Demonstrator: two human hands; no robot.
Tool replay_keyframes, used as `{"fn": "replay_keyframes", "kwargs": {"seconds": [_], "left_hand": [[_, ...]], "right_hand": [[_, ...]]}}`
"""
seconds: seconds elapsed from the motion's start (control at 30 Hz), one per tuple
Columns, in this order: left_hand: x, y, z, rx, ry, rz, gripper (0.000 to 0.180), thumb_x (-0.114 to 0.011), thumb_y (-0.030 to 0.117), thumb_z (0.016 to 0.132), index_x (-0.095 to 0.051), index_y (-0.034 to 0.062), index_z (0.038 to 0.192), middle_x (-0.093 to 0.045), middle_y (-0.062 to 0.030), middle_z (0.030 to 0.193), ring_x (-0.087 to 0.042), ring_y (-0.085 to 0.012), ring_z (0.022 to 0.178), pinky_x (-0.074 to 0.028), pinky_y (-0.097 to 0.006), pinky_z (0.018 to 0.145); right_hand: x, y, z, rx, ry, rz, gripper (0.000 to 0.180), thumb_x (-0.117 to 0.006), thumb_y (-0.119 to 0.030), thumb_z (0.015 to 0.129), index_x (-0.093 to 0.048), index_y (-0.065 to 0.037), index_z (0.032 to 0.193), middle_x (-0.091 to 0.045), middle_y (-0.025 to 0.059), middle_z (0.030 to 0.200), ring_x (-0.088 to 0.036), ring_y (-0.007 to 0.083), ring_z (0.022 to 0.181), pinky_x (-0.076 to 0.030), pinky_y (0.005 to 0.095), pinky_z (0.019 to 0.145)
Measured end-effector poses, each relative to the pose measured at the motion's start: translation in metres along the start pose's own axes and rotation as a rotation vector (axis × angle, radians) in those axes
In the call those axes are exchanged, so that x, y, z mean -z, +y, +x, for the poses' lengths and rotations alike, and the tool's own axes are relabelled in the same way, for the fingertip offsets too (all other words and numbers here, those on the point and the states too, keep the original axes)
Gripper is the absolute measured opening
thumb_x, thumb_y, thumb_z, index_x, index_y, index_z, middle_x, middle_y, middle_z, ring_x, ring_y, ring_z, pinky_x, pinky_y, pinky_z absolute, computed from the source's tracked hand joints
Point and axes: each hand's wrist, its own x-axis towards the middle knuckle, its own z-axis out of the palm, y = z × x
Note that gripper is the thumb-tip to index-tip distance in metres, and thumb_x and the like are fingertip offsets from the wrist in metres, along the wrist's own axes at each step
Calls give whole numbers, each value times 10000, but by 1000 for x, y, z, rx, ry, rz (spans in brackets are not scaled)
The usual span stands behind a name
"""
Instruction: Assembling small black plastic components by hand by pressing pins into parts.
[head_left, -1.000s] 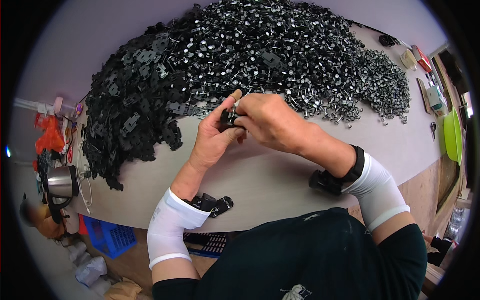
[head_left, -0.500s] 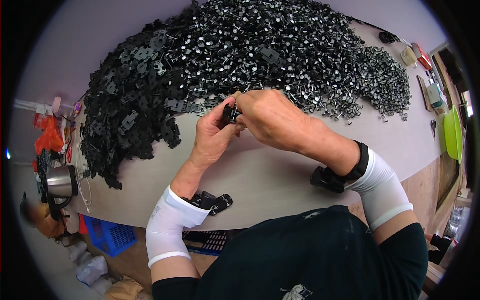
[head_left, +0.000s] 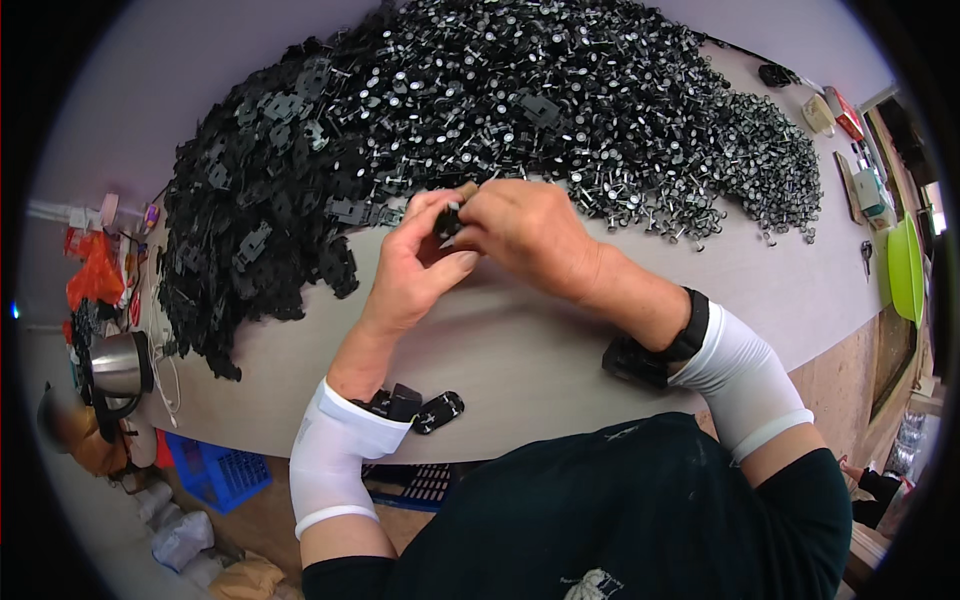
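My left hand [head_left: 405, 265] is closed on a small black plastic part [head_left: 447, 222], its thumb stretched along the near side. From the right, my right hand [head_left: 525, 232] pinches at the same part, its fingertips partly hidden behind the knuckles. Both hands are raised over the table's middle, in front of a large heap of small black pieces with shiny metal round heads [head_left: 480, 100]. To the left of these lies a pile of flat black plastic plates [head_left: 255, 190]. A few plates lie at the heap's front edge beside my left fingers.
The pale table [head_left: 500, 370] curves around me. A steel pot [head_left: 118, 362] and a red bag [head_left: 95, 272] are at far left, a lime-green basin [head_left: 905, 268] at far right. Blue crates [head_left: 215, 470] stand below the table edge. Scissors [head_left: 866, 256] lie near the right edge.
Both forearms have shifted slightly left. My left hand has turned a little and its thumb now reaches out straighter. The black part stays between the two hands.
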Motion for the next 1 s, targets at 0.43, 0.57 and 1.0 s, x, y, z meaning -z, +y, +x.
{"fn": "replay_keyframes", "kwargs": {"seconds": [0.43,0.57,1.0], "left_hand": [[5,-1,-4,412,158,-136,255,-649,216,877,-579,-25,928,-568,-48,669,-538,-120,404,-364,-201,299],[6,-1,-5,418,251,-107,255,-645,226,883,-579,-15,935,-548,-20,668,-499,-95,370,-338,-189,297],[14,-6,-3,351,200,-156,197,-593,19,870,-550,-54,1048,-623,-107,834,-612,-131,626,-465,-207,479]], "right_hand": [[76,26,-2,-189,-419,-373,117,-719,-101,670,-625,-57,722,-575,72,804,-575,271,789,-486,359,625],[62,29,-7,-181,-561,-628,115,-708,-128,674,-629,-44,677,-554,53,852,-533,240,859,-486,343,650],[56,20,-5,-185,-505,-412,138,-727,-156,654,-638,-72,716,-600,42,839,-564,220,879,-495,352,690]]}}
